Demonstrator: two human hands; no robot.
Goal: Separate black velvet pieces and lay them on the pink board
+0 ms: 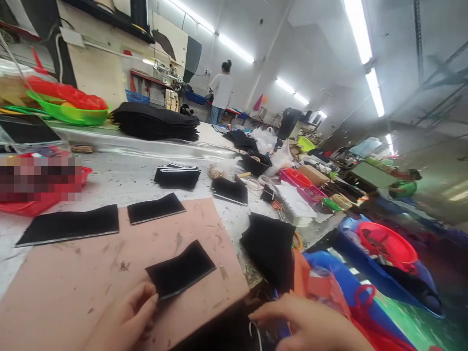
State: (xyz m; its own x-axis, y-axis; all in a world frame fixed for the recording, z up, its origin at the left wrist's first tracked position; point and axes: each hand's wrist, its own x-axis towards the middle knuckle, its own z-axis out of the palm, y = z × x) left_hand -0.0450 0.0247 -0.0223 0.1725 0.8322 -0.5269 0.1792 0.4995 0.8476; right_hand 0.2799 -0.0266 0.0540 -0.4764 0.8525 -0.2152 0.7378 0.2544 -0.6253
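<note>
My left hand [137, 312] is closed, thumb and fingers pinching the near left corner of a black fabric piece [183, 270] with a pale lower edge. That piece lies on a pink board [95, 292]. Past the table's near edge is my right hand [307, 321], slightly blurred, its index finger stretched out and apart from the thumb. A thin white curved strip [258, 336] shows just below that fingertip; I cannot tell whether they touch. Two more black pieces, a long one [73, 224] and a shorter one [156, 208], lie across the board's far edge.
A stack of black pieces [270, 248] sits at the table's right edge. Farther back are small black stacks [178, 177], a thick black pile [153, 121] and a white notepad [296, 204]. Red basket [387, 243] and blue tub [343, 226] stand at right. Two people are in the background.
</note>
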